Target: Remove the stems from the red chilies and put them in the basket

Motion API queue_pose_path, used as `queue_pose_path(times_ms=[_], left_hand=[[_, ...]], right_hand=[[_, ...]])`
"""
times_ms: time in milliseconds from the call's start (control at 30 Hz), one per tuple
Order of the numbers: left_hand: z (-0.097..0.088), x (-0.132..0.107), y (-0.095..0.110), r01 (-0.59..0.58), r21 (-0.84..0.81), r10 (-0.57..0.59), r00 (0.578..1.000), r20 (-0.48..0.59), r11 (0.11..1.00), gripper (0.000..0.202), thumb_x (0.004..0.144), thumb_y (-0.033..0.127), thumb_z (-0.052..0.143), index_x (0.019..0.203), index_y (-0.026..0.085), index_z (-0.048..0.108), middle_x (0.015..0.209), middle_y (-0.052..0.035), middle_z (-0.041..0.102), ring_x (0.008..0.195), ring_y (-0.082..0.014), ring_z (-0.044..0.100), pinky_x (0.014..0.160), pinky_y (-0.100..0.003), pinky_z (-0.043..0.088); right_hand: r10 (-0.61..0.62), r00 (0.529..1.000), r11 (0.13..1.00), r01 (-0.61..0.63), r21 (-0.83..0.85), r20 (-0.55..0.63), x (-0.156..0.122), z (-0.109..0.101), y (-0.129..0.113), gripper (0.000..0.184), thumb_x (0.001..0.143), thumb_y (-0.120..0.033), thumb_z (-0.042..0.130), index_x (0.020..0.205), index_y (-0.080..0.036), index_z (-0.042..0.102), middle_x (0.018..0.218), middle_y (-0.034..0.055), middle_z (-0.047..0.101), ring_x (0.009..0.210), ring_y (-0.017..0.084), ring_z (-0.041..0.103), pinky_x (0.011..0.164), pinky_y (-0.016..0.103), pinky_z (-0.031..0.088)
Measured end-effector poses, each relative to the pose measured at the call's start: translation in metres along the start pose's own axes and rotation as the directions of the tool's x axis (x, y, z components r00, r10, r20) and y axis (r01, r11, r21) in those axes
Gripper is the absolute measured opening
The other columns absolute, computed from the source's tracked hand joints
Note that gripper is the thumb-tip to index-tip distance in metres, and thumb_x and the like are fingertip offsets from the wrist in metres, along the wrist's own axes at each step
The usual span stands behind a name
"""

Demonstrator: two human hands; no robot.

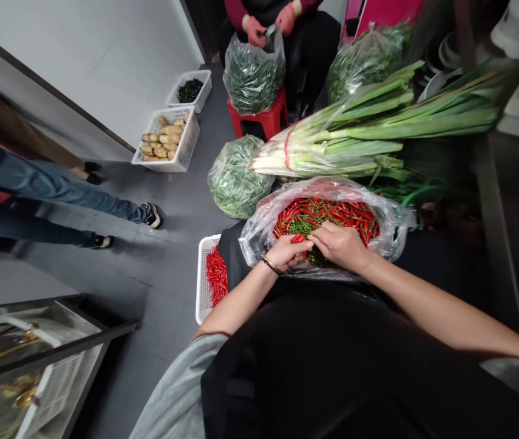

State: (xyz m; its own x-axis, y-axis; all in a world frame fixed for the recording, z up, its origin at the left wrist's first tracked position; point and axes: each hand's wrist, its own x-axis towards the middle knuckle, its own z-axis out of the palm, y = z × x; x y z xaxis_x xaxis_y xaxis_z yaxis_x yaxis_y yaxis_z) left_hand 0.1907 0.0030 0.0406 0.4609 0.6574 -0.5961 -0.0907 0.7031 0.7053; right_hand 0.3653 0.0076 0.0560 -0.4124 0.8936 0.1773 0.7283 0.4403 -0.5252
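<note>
A clear plastic bag (pixel 396 235) full of red chili peppers (pixel 355 216) with green stems lies open on my lap. Over its near edge, my left hand (pixel 288 252) is closed around a few red chilies, whose tips show above the fingers. My right hand (pixel 339 245) meets it fingertip to fingertip in a pinch above the bag; what lies between those fingertips is too small to make out. Left of the bag, a white basket (pixel 201 286) holds red chilies without visible green stems.
Beyond the bag lie tied leeks (pixel 314 146) and bagged greens (pixel 236 177). A co-worker in pink gloves (pixel 256 32) handles a bag of greens on a red stool (pixel 272 117). Baskets (pixel 190 143) stand by the wall; another person's legs (pixel 81 198) are at left, above a metal rack (pixel 104 335).
</note>
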Motion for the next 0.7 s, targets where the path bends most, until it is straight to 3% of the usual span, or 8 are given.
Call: queue_pose_path(times_ms=[33, 100, 233, 300, 400, 467, 567, 700], left_hand=[[-0.002, -0.004, 0.002, -0.007, 0.004, 0.007, 1.000, -0.013, 1.000, 0.047, 0.055, 0.049, 0.080, 0.069, 0.015, 0.050, 0.040, 0.0107, 0.033, 0.033, -0.0013, 0.024, 0.036, -0.018, 0.009], [-0.007, -0.016, 0.008, -0.043, 0.038, 0.043, 0.999, -0.008, 0.998, 0.046, 0.057, 0.049, 0.079, 0.069, 0.015, 0.050, 0.041, 0.0095, 0.036, 0.033, -0.0011, 0.025, 0.035, -0.017, 0.009], [-0.019, -0.041, 0.022, -0.156, 0.128, 0.128, 0.971, 0.200, 0.979, 0.043, 0.059, 0.044, 0.080, 0.071, 0.013, 0.053, 0.054, 0.0040, 0.051, 0.036, -0.0009, 0.033, 0.035, -0.017, 0.018], [-0.021, -0.044, 0.022, -0.180, 0.109, 0.151, 0.960, 0.234, 0.978, 0.040, 0.060, 0.041, 0.080, 0.070, 0.013, 0.053, 0.053, 0.0042, 0.051, 0.036, -0.0008, 0.032, 0.035, -0.016, 0.018], [-0.013, -0.035, 0.012, -0.141, -0.068, 0.150, 0.977, 0.149, 0.988, 0.040, 0.062, 0.041, 0.078, 0.065, 0.014, 0.049, 0.043, 0.0074, 0.039, 0.035, -0.0020, 0.029, 0.033, -0.015, 0.013], [-0.004, -0.028, 0.004, -0.108, -0.217, 0.132, 0.986, 0.099, 0.970, 0.041, 0.063, 0.042, 0.077, 0.063, 0.014, 0.048, 0.041, 0.0084, 0.032, 0.036, -0.0027, 0.027, 0.032, -0.015, 0.012], [0.004, -0.030, 0.000, -0.172, -0.361, 0.204, 0.978, 0.051, 0.916, 0.040, 0.065, 0.042, 0.076, 0.062, 0.014, 0.047, 0.046, 0.0069, 0.031, 0.040, -0.0031, 0.028, 0.032, -0.013, 0.012], [-0.013, -0.044, 0.012, -0.375, -0.370, 0.398, 0.917, -0.016, 0.850, 0.040, 0.060, 0.041, 0.079, 0.065, 0.014, 0.050, 0.057, 0.0027, 0.040, 0.045, -0.0041, 0.034, 0.033, -0.014, 0.014]], right_hand=[[-0.004, 1.000, 0.999, 0.004, -0.033, -0.005, 0.001, -0.003, -0.003, 0.038, 0.093, -0.039, 0.043, 0.080, -0.015, 0.069, 0.079, 0.0099, 0.066, 0.066, 0.015, 0.058, 0.058, 0.025, 0.039], [0.017, 0.999, 0.995, -0.020, 0.095, 0.032, 0.006, -0.009, -0.011, 0.041, 0.093, -0.041, 0.042, 0.070, -0.016, 0.064, 0.072, 0.0077, 0.064, 0.064, 0.014, 0.056, 0.058, 0.024, 0.039], [-0.068, 0.967, 0.824, -0.085, 0.560, 0.247, 0.012, -0.018, -0.026, 0.047, 0.092, -0.050, 0.042, 0.057, -0.019, 0.050, 0.054, 0.0005, 0.056, 0.051, 0.011, 0.050, 0.055, 0.024, 0.040], [-0.071, 0.969, 0.812, -0.082, 0.578, 0.237, 0.013, -0.017, -0.031, 0.048, 0.092, -0.050, 0.040, 0.056, -0.020, 0.048, 0.052, 0.0004, 0.054, 0.051, 0.012, 0.049, 0.056, 0.025, 0.040], [0.008, 0.996, 0.968, -0.029, 0.251, 0.084, 0.013, -0.009, -0.027, 0.046, 0.094, -0.046, 0.036, 0.062, -0.019, 0.055, 0.063, 0.0059, 0.058, 0.062, 0.016, 0.054, 0.061, 0.027, 0.040], [0.043, 0.996, 0.998, -0.039, -0.054, 0.072, 0.014, -0.001, -0.019, 0.047, 0.096, -0.043, 0.031, 0.073, -0.016, 0.062, 0.077, 0.0112, 0.062, 0.073, 0.019, 0.058, 0.064, 0.029, 0.039], [0.181, 0.959, 0.932, -0.097, -0.349, 0.219, 0.019, 0.011, -0.004, 0.046, 0.097, -0.036, 0.025, 0.096, -0.013, 0.065, 0.095, 0.0152, 0.063, 0.079, 0.022, 0.061, 0.062, 0.030, 0.039], [0.229, 0.880, 0.902, -0.031, -0.431, 0.415, 0.025, 0.034, -0.002, 0.039, 0.095, -0.034, 0.031, 0.115, -0.017, 0.060, 0.113, 0.0153, 0.059, 0.083, 0.023, 0.065, 0.064, 0.030, 0.044]])
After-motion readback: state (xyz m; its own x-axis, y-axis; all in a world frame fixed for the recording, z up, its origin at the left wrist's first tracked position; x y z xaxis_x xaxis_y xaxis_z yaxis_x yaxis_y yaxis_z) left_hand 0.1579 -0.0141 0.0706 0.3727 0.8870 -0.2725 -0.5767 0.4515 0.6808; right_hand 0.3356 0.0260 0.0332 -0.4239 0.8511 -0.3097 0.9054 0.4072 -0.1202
